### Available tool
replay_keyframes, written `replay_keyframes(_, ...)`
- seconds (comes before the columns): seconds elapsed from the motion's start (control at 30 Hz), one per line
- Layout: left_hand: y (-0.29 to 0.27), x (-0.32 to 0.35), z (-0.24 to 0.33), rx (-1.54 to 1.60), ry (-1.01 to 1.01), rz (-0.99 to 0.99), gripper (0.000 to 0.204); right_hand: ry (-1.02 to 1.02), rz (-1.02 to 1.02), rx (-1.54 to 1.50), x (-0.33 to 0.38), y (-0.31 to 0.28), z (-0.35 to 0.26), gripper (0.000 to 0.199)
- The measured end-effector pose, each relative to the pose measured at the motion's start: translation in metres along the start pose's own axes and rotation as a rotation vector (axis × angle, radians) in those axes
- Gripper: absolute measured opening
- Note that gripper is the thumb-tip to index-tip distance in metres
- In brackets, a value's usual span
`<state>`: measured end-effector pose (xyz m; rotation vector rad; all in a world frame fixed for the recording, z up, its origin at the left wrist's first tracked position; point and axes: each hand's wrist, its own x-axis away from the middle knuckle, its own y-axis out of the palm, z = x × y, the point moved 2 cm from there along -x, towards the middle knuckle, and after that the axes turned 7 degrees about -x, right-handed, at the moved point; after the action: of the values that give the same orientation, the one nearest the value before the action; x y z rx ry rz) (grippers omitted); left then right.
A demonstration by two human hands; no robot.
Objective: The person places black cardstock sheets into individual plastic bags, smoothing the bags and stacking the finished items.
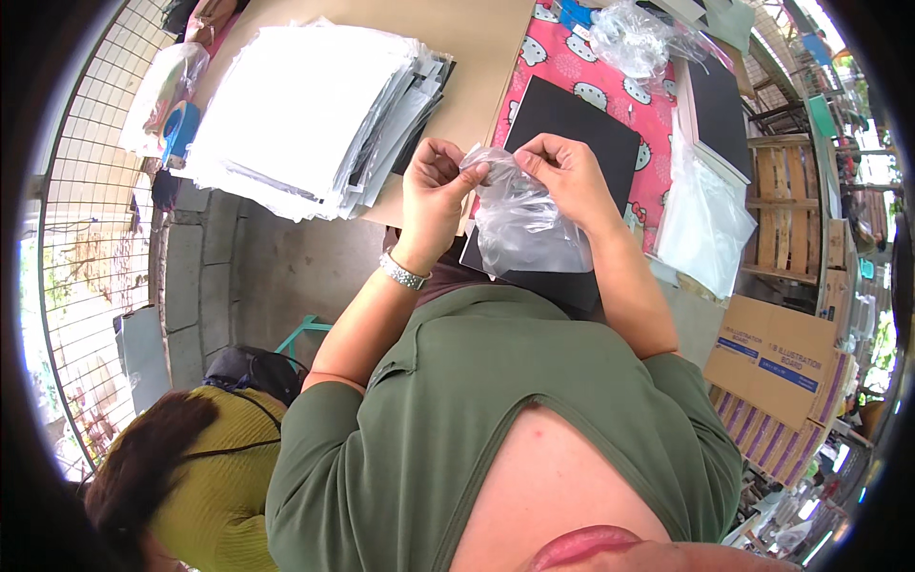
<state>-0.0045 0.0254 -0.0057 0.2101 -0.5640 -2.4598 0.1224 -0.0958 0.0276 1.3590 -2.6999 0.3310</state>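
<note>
While both hands work at the clear plastic bag [534, 238], it hangs crumpled just off the centre of the view, toward one o'clock. The left hand [434, 195] pinches the bag's upper edge between thumb and forefinger, its other fingers curled in toward the palm; a silver band [403, 273] circles that wrist. At the bag's two o'clock, the right hand [569, 181] pinches the same edge, thumb pressed to forefinger. The two hands are near each other, with the gathered plastic between them.

Behind the bag, and reaching out toward one o'clock, a black board [581, 119] overlaps a pink cloth [543, 43] printed with white cartoon cat faces; whether the bag touches the board, I cannot tell. Taking the bag as the dial's centre, a thick, uneven stack of plastic-sleeved sheets [295, 114] lies at ten o'clock on the brown surface [477, 29]. A heap of crumpled clear plastic [629, 43] sits at one o'clock, farther off, and another black board [721, 119] at two. Flat translucent plastic sleeves [701, 229] droop at three o'clock, a cardboard box [767, 353] stands at four, and a co-worker in a yellow-green ribbed top [224, 477] is between seven and eight.
</note>
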Motion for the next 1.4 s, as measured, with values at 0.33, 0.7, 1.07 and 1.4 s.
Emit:
replay_keyframes(0.33,0.01,0.001,0.015,-0.156,0.029,0.073,0.034,0.002,-0.145,-0.119,-0.004,-0.009,-0.014,0.011)
replay_keyframes(0.7,-0.003,0.005,0.008,-0.288,-0.191,-0.073,0.009,-0.116,-0.013,-0.57,-0.017,0.016,-0.017,0.009)
replay_keyframes(1.07,-0.038,0.023,0.0,-0.077,-0.564,-0.457,0.034,-0.216,-0.09,-1.031,0.044,-0.06,0.003,0.019)
replay_keyframes(1.4,-0.017,-0.019,0.019,-0.403,-0.267,-0.576,0.041,-0.188,0.066,-0.451,0.047,-0.097,0.006,0.015)
